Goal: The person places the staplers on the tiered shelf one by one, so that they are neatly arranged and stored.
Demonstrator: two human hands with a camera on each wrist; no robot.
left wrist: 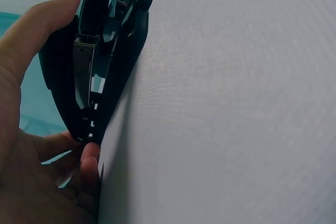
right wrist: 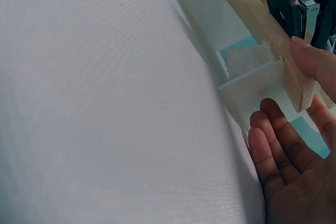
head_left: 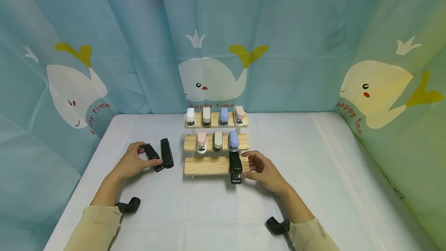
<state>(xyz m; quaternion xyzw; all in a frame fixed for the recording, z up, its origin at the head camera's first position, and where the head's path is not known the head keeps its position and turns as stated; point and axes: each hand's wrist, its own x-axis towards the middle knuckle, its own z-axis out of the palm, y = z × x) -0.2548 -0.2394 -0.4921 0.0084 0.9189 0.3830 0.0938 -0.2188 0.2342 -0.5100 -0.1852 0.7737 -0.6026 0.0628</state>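
My left hand (head_left: pixel 132 161) grips a black stapler (head_left: pixel 153 157) at the left of the table, with the thumb at its near end and fingertips at its far end. In the left wrist view, that stapler (left wrist: pixel 65 66) lies on its side. A second black stapler (head_left: pixel 167 153) lies just to its right. My right hand (head_left: pixel 262 170) is at the right end of the lowest wooden shelf (head_left: pixel 207 165), its fingers loosely bent. Its thumb touches the edge of a black stapler (head_left: pixel 235 165) that sits on this shelf, while the other fingers (right wrist: pixel 283 135) hang free below the board.
The three-step wooden stand rises toward the back. Its middle shelf (head_left: pixel 190 142) holds pink, grey and blue small staplers; the top shelf (head_left: pixel 215 119) holds white, grey, blue and pink ones. A whale-print curtain (head_left: pixel 296 49) borders the white table (head_left: pixel 327 158). Black camera mounts (head_left: pixel 277 226) sit at both wrists.
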